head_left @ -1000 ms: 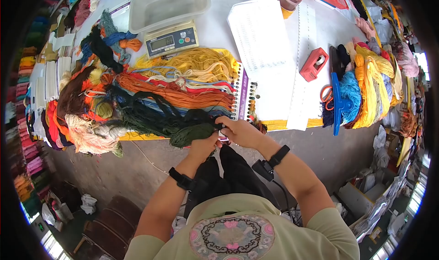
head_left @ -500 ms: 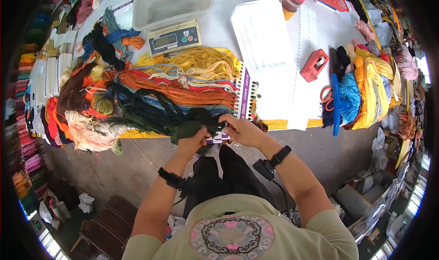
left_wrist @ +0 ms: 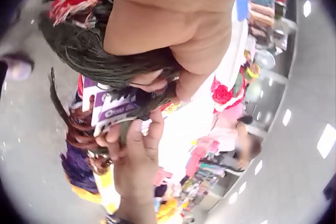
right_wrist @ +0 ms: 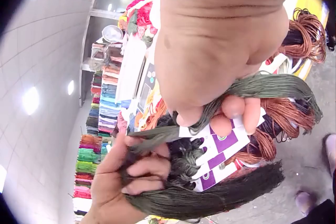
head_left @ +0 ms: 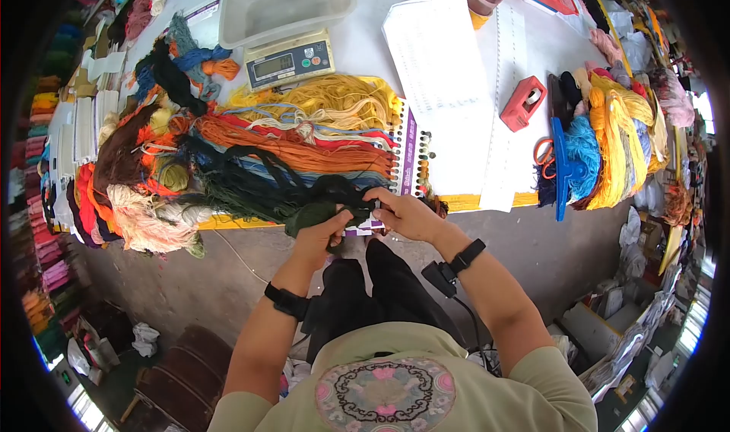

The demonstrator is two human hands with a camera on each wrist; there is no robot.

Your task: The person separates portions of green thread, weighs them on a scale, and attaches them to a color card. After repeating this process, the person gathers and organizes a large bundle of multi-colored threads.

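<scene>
My left hand (head_left: 323,233) grips a bundle of dark green yarn (head_left: 304,214) at the table's front edge. Just to its right, my right hand (head_left: 411,219) pinches a strand of the green yarn beside a white-and-purple card with a row of holes (head_left: 408,147). In the right wrist view, a length of green yarn (right_wrist: 275,87) passes through the right fingers, and a strand stretches across to the left hand (right_wrist: 113,187). Below them hangs a thick green bundle (right_wrist: 220,198). Orange, red, blue and yellow yarns (head_left: 304,150) lie along the card's holes.
A digital scale (head_left: 289,61) and a translucent bin (head_left: 285,6) stand behind the yarns. Printed sheets (head_left: 437,59), a red tape dispenser (head_left: 523,103), orange-handled scissors (head_left: 544,154) and a blue holder with yarn hanks (head_left: 564,177) are to the right. Loose skeins (head_left: 148,215) cover the left side.
My left hand has moved left and slightly up with green yarn, opening a gap from the right hand. My right hand stays almost in place at the card.
</scene>
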